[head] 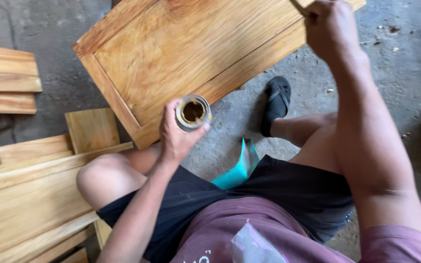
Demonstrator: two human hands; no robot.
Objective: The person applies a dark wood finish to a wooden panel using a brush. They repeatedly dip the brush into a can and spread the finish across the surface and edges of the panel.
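Soft, even daylight fills the view, bright without harsh glare. The varnished wooden panel (181, 58) shows a warm sheen rather than a hot spot. Shadows are faint and diffuse, darkest under the person's legs. The right hand (330, 29) looks slightly smeared, perhaps by motion. The frame's bottom edge is soft, with mild wide-angle stretch at the corners.

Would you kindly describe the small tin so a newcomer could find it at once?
Start at the big framed wooden panel lying on the concrete floor. At its near edge, the left hand holds a small round open tin, the only metal thing among wood, with brown liquid inside.
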